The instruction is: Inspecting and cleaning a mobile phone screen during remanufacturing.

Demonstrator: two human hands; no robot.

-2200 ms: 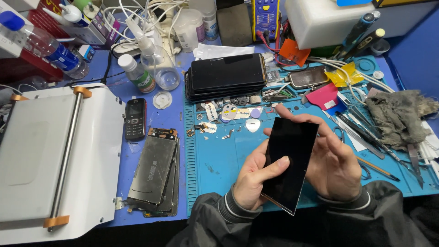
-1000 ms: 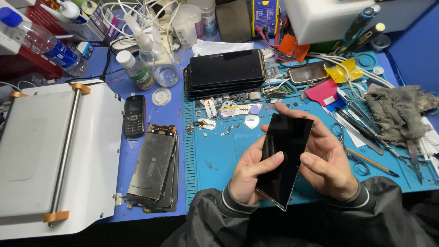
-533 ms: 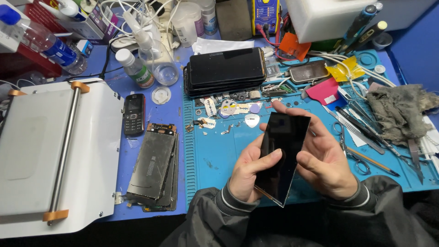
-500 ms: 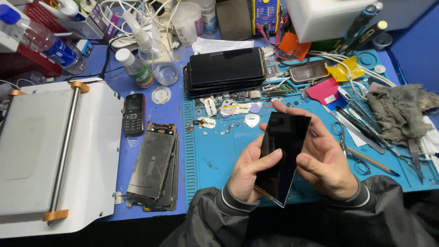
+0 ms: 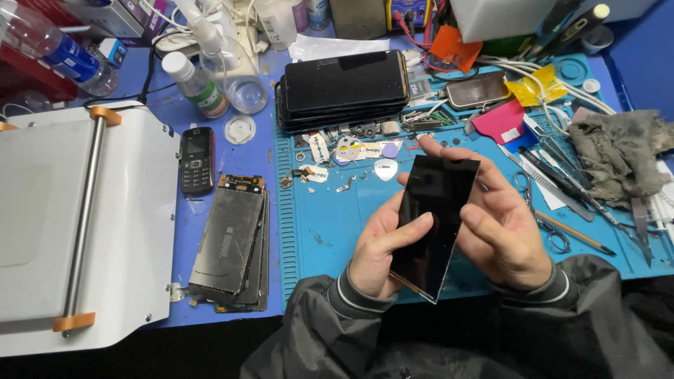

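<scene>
Both hands grasp one black glass phone panel (image 5: 435,224), raised above the blue mat (image 5: 330,231) on the desk. The panel looks thin, stiff, light and glossy, so it is likely slippery and easy to crack; the long edges seem the safest place to take hold. The left hand (image 5: 382,249) cups the lower left edge, thumb laid across the face. The right hand (image 5: 502,224) supports the right edge, fingers spread behind and beside it. A stack of dark phones (image 5: 344,88) lies beyond the hands, and worn back panels (image 5: 232,242) lie to their left.
</scene>
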